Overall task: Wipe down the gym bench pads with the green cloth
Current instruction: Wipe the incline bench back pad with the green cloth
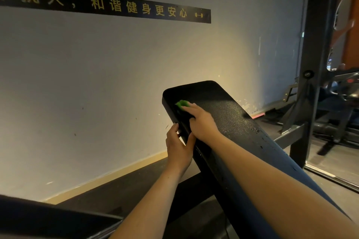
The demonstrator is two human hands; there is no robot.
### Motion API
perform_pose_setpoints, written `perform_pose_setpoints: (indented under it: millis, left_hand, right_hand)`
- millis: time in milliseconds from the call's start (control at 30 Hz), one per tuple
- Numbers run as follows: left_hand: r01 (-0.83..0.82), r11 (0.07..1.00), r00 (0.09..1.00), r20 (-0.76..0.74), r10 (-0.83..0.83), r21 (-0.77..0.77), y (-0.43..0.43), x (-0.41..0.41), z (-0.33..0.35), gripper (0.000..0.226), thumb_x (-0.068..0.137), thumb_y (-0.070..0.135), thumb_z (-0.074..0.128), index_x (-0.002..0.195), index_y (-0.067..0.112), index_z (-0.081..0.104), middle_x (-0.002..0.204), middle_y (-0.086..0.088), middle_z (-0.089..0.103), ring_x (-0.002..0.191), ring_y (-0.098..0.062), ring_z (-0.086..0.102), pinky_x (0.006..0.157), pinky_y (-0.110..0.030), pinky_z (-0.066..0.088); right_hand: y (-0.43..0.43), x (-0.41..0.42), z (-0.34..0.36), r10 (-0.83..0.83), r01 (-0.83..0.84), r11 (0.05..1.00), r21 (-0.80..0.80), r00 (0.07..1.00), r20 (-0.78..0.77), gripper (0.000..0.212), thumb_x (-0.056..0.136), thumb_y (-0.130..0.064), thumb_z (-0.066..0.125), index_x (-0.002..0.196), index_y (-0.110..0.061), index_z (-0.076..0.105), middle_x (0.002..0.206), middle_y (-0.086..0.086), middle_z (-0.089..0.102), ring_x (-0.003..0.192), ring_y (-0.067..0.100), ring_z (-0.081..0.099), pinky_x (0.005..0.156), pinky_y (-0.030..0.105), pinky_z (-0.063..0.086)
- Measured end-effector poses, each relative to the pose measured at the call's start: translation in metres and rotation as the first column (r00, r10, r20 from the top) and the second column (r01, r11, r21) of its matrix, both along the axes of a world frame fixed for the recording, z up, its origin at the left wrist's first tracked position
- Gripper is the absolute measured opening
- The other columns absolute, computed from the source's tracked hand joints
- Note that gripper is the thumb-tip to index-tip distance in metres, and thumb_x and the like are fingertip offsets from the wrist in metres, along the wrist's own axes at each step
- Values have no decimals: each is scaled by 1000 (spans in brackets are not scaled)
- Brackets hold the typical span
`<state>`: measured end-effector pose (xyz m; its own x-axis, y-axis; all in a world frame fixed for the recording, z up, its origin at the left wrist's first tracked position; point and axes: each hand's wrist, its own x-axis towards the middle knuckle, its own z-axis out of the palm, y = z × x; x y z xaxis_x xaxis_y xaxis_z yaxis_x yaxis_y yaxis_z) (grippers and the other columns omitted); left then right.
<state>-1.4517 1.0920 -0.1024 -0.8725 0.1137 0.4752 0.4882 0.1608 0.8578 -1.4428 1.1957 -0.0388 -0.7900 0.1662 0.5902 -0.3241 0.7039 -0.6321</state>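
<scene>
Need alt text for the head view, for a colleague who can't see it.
The right hand presses a green cloth onto the top end of an inclined black bench pad, while the left hand grips the pad's left edge. A pale wall stands behind.

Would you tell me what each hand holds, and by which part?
The right hand presses the green cloth flat on the bench pad; left hand grips the pad's side edge.
</scene>
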Motion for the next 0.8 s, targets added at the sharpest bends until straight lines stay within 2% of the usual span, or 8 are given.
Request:
perform_pose_setpoints:
  millis: [133, 233, 367, 467, 567, 667, 733, 800]
  left_hand:
    - [62, 998, 997, 36, -61, -1, -7, 8, 5, 61, 97, 32, 63, 149, 26, 31, 148, 6, 39, 130, -12, 43, 105, -29, 38]
    - [73, 997, 997, 31, -73, 17, -9, 14, 2, 69, 98, 29, 63, 152, 29, 20, 150, 6, 39, 137, -17, 42, 102, -23, 36]
    - [29, 999, 995, 99, -28, -14, -11, 18, -5, 100, 95, 31, 66, 158, 28, -11, 164, -1, 22, 149, -24, 28, 117, -36, 28]
    - [-160, 983, 974, -177, 143, -85, -16, 10, -9, 101, 87, 28, 77, 159, 27, 6, 165, -1, 17, 151, -22, 20, 120, -36, 22]
    - [-204, 966, 896, -429, 117, -161, -16, 2, -9, 78, 86, 23, 78, 151, 25, 34, 153, 0, 39, 140, -17, 37, 116, -35, 37]
    - [-168, 962, 914, -400, 71, -214, -18, -1, -7, 54, 91, 27, 72, 140, 29, 47, 136, 1, 49, 122, -13, 46, 106, -28, 43]
    - [-123, 970, 934, -354, 43, -207, -22, -5, -5, 41, 94, 31, 67, 132, 33, 52, 127, 3, 51, 112, -10, 47, 99, -21, 44]
    - [-51, 986, 943, -334, -4, -156, -25, -9, -2, 32, 95, 28, 65, 123, 38, 53, 117, 11, 52, 108, -9, 50, 98, -27, 50]
  right_hand:
    - [-3, 18, -10, 49, -49, 999, 10, 999, 12, 51, 95, 3, 43, 131, -28, 63, 152, -11, 44, 146, 6, 27, 119, 24, 20]
    - [-9, 33, -18, 68, -69, 996, 60, 997, 23, 45, 96, 1, 44, 121, -27, 68, 150, -12, 46, 145, 5, 28, 117, 24, 20]
    - [-14, 43, -20, 39, -42, 996, 76, 998, 40, 36, 96, -1, 48, 108, -23, 73, 146, -11, 51, 143, 6, 32, 120, 30, 26]
    - [-19, 44, -13, 84, -86, 996, 21, 994, 74, 34, 94, -2, 49, 111, -22, 71, 141, -9, 55, 140, 6, 37, 112, 24, 31]
    - [-19, 47, -14, 156, -154, 988, -25, 983, 101, 26, 94, -5, 51, 111, -24, 58, 129, -7, 58, 120, 13, 54, 89, 17, 43]
    - [-20, 48, -27, 124, -131, 980, -147, 991, -56, 31, 91, -7, 53, 114, -27, 50, 138, -8, 51, 123, 8, 49, 94, 19, 39]
    - [-20, 46, -36, -10, -22, 987, -158, 980, -199, 36, 89, -15, 53, 122, -28, 50, 127, -7, 53, 113, 5, 52, 89, 18, 41]
    - [-21, 43, -41, -143, 109, 985, -137, 951, -272, 36, 86, -25, 50, 122, -27, 51, 116, -10, 54, 105, 6, 53, 86, 22, 44]
